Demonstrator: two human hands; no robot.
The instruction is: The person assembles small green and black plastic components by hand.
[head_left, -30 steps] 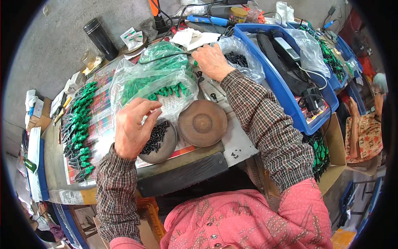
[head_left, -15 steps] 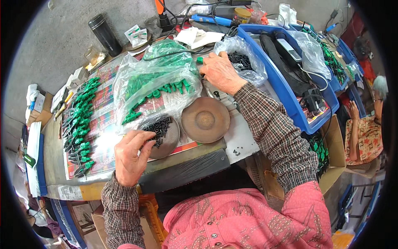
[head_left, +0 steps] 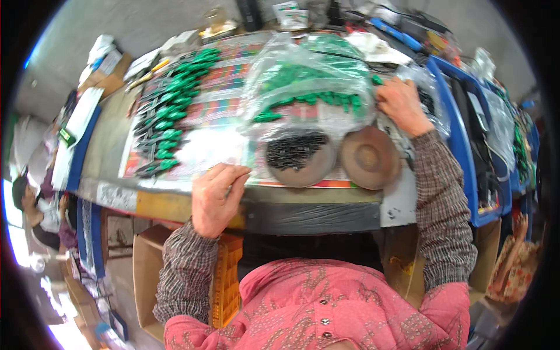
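My left hand (head_left: 217,197) is above the table's front edge, left of a round dish (head_left: 318,169) of small black pins (head_left: 291,150). Its thumb and fingertips are pinched together; anything between them is too small to make out. Beyond the brown round lid-like disc (head_left: 370,157), my right hand (head_left: 402,108) has its fingers curled down, what they grip being hidden. A small green piece (head_left: 377,80) shows by its fingertips. A clear plastic bag (head_left: 309,76) of green parts lies between my hands, behind the dish.
Rows of green-and-black assembled pieces (head_left: 169,116) lie on printed paper at the left. A blue bin (head_left: 461,140) stands at the right, beside a clear bag of black parts (head_left: 429,99). Below the table are an orange crate (head_left: 226,283) and a cardboard box (head_left: 146,274).
The view has swung left, so the table sits further right. My left hand has drawn away from the dish of black pins to its left. My right hand stays at its spot beside the bag.
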